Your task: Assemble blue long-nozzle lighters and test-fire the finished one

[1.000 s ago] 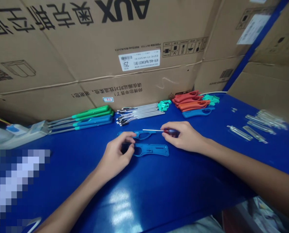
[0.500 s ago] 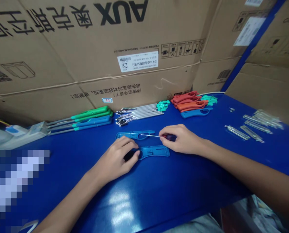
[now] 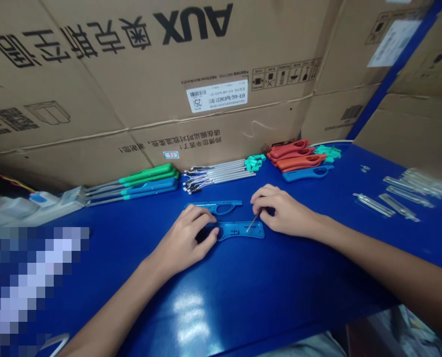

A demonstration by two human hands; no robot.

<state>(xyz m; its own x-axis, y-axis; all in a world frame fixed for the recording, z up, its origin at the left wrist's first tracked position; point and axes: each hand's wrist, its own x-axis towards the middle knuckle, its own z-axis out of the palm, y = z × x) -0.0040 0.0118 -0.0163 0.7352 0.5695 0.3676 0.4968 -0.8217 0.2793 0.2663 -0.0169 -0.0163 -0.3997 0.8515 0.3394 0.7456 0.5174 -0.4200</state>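
Note:
My left hand (image 3: 186, 235) is closed around the left end of a blue plastic lighter-handle half (image 3: 258, 229), which lies on the table with its ribbed inner side up. A second blue handle half (image 3: 234, 204) lies just beyond it, its left end partly behind my left fingers. Between the fingers of my right hand (image 3: 282, 208) is a screwdriver (image 3: 252, 223). Its thin shaft slants down, with the tip at the inner side of the nearer half; whether it touches cannot be made out. My right fingers hide its handle.
Along the cardboard wall (image 3: 154, 109) lie green and blue lighters (image 3: 150, 186), metal tubes with wires (image 3: 228, 171), teal clips (image 3: 255, 162) and red, orange and blue handles (image 3: 299, 161). Clear plastic parts (image 3: 373, 204) lie right. A power strip (image 3: 63, 203) is at left.
The screwdriver has gone from lying nearly level over the farther half to slanting down at the nearer half. My right hand has turned; my left hand stays on the nearer half.

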